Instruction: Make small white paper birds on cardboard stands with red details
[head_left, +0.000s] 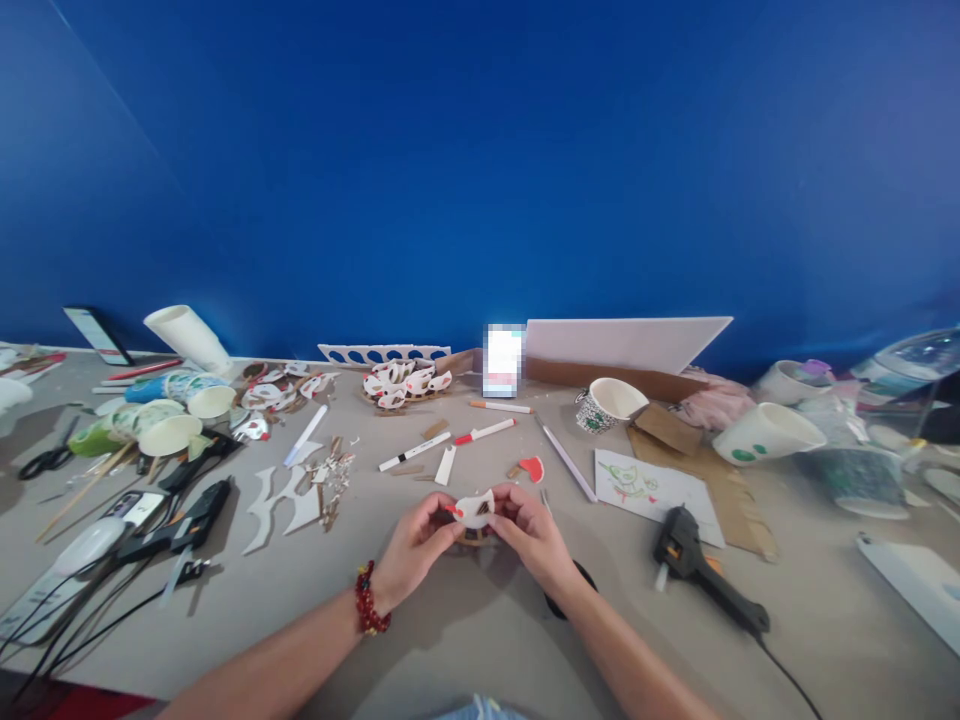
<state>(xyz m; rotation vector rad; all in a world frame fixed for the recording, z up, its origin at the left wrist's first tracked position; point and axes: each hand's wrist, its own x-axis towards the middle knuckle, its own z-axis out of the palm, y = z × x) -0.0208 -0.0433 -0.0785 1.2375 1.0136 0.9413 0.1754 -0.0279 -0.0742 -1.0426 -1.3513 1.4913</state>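
Near the table's front, a small white bird-shaped cut-out [474, 511] with a red tip and a dark striped patch is pinched between both my hands. My left hand [417, 550], with a red bead bracelet at the wrist, grips its red end. The other end is between the fingers of my right hand [531, 535]. A brown curved base [472, 537] shows just under the cut-out; I cannot tell whether they are joined. Beyond my hands lie a red heart-shaped piece [532, 468], a white strip [445, 466], a red marker [485, 432] and a black-and-white marker [414, 452].
Several similar white cut-outs [405, 384] are grouped at the back. A hot glue gun [701, 570] lies right, beside a drawing [652, 490]. More glue guns [187, 520] and cables lie left. Scissors [566, 595] are partly hidden under my right forearm. A lit phone [503, 360] stands against the wall.
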